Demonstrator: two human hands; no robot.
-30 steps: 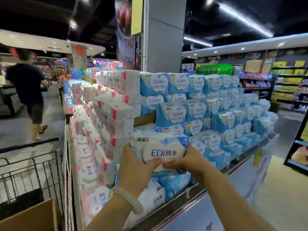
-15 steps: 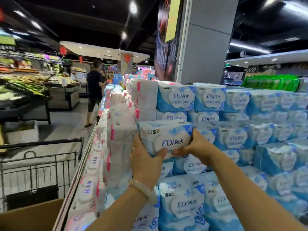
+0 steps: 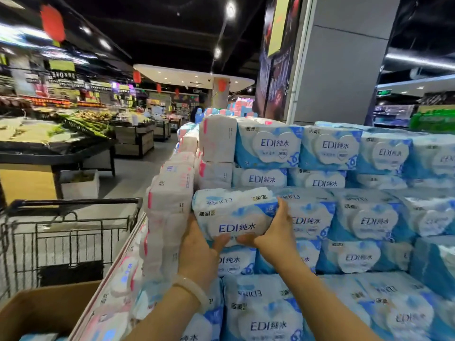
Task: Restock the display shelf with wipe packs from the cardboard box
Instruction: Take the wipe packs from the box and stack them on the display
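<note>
Both my hands grip one wipe pack (image 3: 234, 217) against the shelf stack (image 3: 344, 217): left hand (image 3: 197, 244) closed on its seven o'clock corner, right hand (image 3: 278, 232) closed on its three o'clock end. Cardboard box (image 3: 46, 308) sits at eight o'clock.

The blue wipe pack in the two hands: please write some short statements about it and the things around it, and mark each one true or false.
1. Both the left hand and the right hand hold the blue wipe pack. True.
2. The pack is printed "EDI". True.
3. White-and-pink packs stand right of it. False: they stand to its left.
4. The cardboard box sits on top of the display. False: it is low at the left, by the wire cart.
5. The left wrist wears a pale bracelet. True.
</note>
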